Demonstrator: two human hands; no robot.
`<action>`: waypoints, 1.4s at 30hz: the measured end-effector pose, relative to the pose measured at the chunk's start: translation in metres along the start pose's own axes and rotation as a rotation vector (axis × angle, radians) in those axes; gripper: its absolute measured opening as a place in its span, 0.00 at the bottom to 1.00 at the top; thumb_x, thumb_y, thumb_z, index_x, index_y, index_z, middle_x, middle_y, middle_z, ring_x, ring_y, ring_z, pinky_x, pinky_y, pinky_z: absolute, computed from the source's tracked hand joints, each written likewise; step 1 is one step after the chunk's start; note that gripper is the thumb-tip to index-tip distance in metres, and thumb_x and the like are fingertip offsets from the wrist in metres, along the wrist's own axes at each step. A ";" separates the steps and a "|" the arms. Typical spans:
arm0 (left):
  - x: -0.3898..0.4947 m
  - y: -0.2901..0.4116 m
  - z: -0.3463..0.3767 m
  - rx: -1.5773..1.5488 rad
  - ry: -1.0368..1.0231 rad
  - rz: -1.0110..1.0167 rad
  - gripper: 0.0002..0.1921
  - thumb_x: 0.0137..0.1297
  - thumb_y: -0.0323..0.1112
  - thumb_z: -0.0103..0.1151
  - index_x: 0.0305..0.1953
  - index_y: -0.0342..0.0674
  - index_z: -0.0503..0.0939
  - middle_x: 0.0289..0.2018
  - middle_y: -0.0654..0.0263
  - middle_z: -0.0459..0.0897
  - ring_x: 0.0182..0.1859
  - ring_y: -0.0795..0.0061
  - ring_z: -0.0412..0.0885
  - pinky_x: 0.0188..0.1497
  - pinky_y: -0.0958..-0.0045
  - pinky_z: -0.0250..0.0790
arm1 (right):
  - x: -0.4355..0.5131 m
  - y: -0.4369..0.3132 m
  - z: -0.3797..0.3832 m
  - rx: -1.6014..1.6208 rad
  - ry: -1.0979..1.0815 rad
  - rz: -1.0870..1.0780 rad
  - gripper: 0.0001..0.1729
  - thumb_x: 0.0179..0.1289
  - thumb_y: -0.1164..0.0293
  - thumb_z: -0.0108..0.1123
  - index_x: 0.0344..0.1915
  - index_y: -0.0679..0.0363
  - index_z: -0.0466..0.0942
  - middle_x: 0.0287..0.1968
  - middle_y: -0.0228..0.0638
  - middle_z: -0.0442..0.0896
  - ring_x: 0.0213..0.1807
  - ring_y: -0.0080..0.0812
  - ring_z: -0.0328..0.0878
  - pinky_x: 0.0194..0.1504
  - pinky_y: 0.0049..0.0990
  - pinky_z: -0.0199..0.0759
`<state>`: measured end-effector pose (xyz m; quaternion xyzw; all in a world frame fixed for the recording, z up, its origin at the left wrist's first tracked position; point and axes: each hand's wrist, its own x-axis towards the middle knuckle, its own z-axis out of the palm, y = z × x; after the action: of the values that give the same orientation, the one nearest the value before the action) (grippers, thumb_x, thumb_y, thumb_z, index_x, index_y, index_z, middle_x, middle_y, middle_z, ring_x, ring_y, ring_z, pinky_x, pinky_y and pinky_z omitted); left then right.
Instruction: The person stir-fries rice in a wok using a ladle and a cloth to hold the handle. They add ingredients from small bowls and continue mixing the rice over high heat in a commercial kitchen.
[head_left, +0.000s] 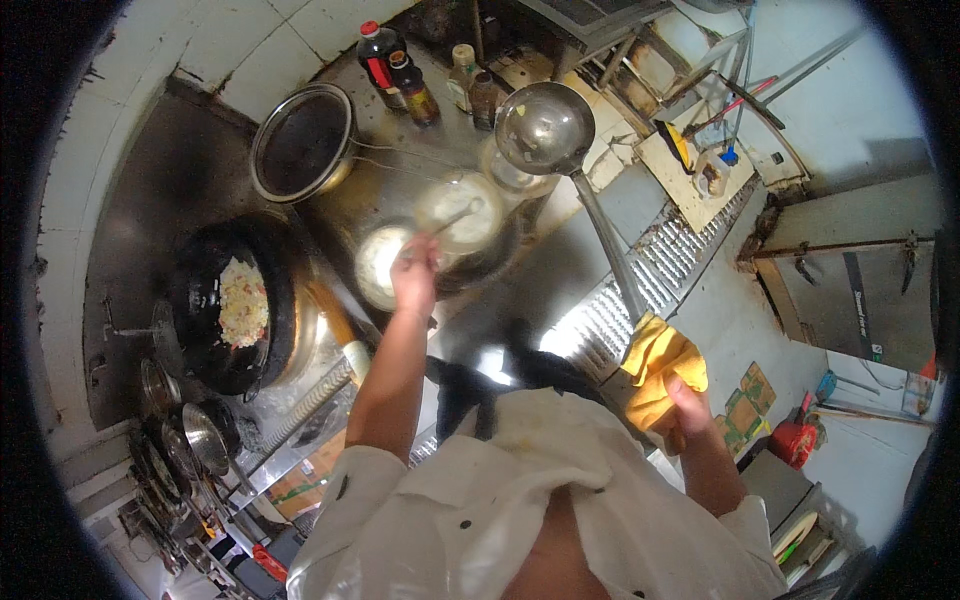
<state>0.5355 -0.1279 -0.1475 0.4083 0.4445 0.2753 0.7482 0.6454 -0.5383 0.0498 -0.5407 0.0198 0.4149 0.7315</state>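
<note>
My left hand (416, 270) grips the handle of a small spoon (456, 218). The spoon's head is over a round container of white seasoning (474, 225). Partly under the same hand is a second container with white contents (369, 262). My right hand (690, 409) is closed around a folded yellow cloth (660, 360), which wraps the handle end of a long metal ladle (545, 124). The ladle's bowl is raised at the far side, with a few food bits inside. On the left, a black wok (196, 259) holds a rice-like chopped food mixture (244, 304).
A metal pot with dark contents (304, 142) stands beyond the wok. Sauce bottles (415, 94) line the back of the metal counter. A bamboo wok brush (330, 311) lies beside the wok. Strainers and pans (202, 435) hang at lower left. A floor drain grate (660, 270) runs on the right.
</note>
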 end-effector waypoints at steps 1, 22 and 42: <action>-0.005 0.006 -0.001 -0.031 0.014 -0.017 0.15 0.78 0.36 0.53 0.57 0.34 0.77 0.41 0.64 0.85 0.35 0.82 0.76 0.37 0.83 0.69 | 0.001 -0.002 0.001 0.004 0.003 0.018 0.35 0.63 0.62 0.70 0.65 0.62 0.67 0.51 0.40 0.81 0.49 0.35 0.81 0.49 0.34 0.79; -0.127 0.239 -0.205 0.019 0.598 0.651 0.15 0.78 0.38 0.53 0.55 0.34 0.79 0.37 0.69 0.85 0.35 0.83 0.77 0.33 0.78 0.70 | 0.037 -0.032 0.037 0.000 -0.459 0.180 0.29 0.72 0.55 0.58 0.62 0.63 0.65 0.37 0.34 0.78 0.14 0.17 0.59 0.12 0.18 0.52; -0.135 0.230 -0.205 -0.060 0.467 0.409 0.10 0.75 0.36 0.56 0.50 0.38 0.81 0.34 0.71 0.84 0.31 0.86 0.71 0.35 0.83 0.65 | -0.007 -0.010 0.048 0.136 -0.422 0.194 0.32 0.75 0.49 0.53 0.69 0.57 0.66 0.47 0.30 0.82 0.16 0.09 0.60 0.14 0.12 0.53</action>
<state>0.2802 -0.0390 0.0535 0.3929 0.5047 0.5194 0.5666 0.6270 -0.5041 0.0802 -0.3870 -0.0538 0.5846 0.7111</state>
